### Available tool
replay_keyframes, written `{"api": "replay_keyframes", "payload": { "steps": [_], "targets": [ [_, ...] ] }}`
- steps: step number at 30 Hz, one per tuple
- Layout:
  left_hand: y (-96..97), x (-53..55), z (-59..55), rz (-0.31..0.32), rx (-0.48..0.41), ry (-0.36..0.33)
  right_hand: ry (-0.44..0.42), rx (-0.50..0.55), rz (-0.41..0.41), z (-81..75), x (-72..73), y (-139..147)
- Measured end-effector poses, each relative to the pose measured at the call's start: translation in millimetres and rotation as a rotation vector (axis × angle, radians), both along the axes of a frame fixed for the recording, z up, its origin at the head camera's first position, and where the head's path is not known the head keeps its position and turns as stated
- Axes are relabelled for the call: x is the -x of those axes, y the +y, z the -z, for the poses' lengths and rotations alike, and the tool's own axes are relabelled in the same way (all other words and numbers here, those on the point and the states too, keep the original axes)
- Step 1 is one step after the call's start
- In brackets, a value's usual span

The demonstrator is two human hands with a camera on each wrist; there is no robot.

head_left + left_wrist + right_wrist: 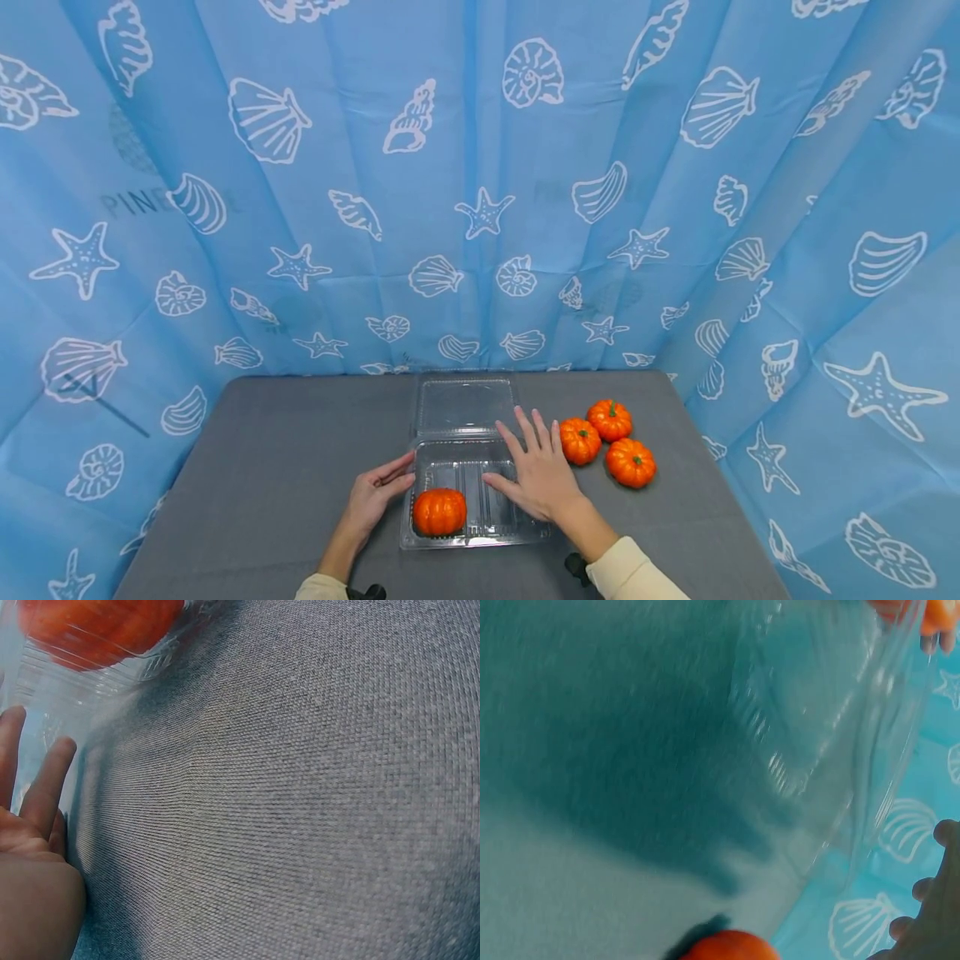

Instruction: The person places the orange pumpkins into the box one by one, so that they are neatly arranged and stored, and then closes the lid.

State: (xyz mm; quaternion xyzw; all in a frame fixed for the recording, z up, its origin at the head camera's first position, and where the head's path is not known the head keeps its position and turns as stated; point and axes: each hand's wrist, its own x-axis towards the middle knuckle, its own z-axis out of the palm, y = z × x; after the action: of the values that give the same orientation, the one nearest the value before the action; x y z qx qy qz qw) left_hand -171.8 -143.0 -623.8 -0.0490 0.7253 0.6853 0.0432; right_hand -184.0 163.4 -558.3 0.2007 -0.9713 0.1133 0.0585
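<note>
A clear plastic clamshell container point(480, 543) lies on the table in the head view, its lid point(467, 404) folded back toward the curtain. One orange mini pumpkin point(439, 512) sits in the tray's near left corner. My left hand point(372, 493) is at the container's left edge, fingers fairly straight; whether it touches the plastic is unclear. Over the right part of the tray, my right hand point(542, 479) is spread with nothing in it. To its right three more mini pumpkins are grouped: one nearest the hand point(581, 441), a farther pumpkin point(609, 420) and a nearer pumpkin point(631, 463).
A grey cloth covers the table point(300, 450). Behind it and at both sides hangs a blue curtain point(480, 167) printed with white shells and starfish. Dark wrist straps point(577, 567) show near the sleeves.
</note>
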Motion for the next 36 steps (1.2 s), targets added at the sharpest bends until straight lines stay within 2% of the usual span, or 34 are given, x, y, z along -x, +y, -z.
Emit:
{"api": "replay_keyframes", "payload": {
  "steps": [4,11,18,23,29,36],
  "targets": [
    [-0.1,-0.7,0.8,-0.002,0.002,0.009,0.021,0.01,0.025,1.0,4.8,9.1],
    [-0.5,-1.7,2.5,-0.01,0.013,0.006,-0.007,0.006,0.078,1.8,8.4,21.4],
    [0.4,-1.2,1.4,-0.002,0.013,0.001,0.041,0.014,0.143,17.6,19.2,42.7],
    [0.4,-0.9,1.0,-0.001,0.011,0.004,0.045,0.036,0.18,15.6,22.5,54.7],
    [0.4,-0.5,-0.7,-0.003,0.011,0.001,0.044,0.066,0.208,20.4,29.7,67.5],
    [0.1,-0.6,-1.3,0.004,0.011,-0.005,0.022,0.083,0.238,15.7,28.3,71.9]
  ]
}}
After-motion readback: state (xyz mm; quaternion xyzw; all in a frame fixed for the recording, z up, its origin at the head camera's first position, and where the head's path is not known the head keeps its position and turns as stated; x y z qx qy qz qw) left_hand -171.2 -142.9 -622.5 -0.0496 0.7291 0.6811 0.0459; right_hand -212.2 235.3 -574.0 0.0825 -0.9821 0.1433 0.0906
